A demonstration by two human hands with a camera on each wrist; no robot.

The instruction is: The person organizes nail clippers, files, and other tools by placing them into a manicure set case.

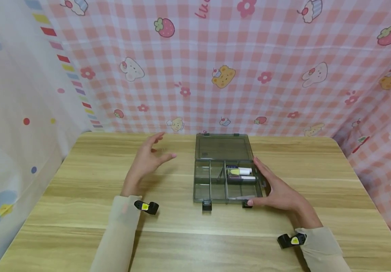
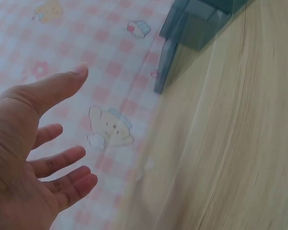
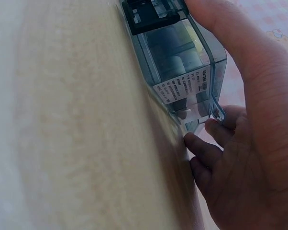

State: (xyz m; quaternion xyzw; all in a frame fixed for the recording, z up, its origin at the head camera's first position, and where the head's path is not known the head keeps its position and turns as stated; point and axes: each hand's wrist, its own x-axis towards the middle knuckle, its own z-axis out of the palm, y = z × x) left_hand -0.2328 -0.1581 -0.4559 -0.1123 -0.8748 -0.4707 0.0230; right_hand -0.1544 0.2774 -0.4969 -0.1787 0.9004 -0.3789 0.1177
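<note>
A grey see-through plastic organizer box (image 1: 217,192) lies on the table with its lid (image 1: 223,147) folded back toward the curtain. My right hand (image 1: 277,190) holds its right end, thumb at the front latch and fingers along the side wall. In the right wrist view, those fingers (image 3: 206,148) bend against the box's labelled end (image 3: 182,86). Small white-capped bottles (image 1: 239,171) lie in the right-hand compartment; their kind is unclear. A thin dark item (image 1: 220,175) sits in the middle section. Left of the box, my left hand (image 1: 147,158) is raised, thumb and fingers apart, holding nothing.
The wood-grain table (image 1: 188,241) meets a pink checked curtain (image 1: 195,75) at its back edge. Two black latches hang at the box's front, the left latch (image 1: 207,206) fully visible. A faint pale item (image 2: 146,168), too unclear to name, lies near the table's back edge.
</note>
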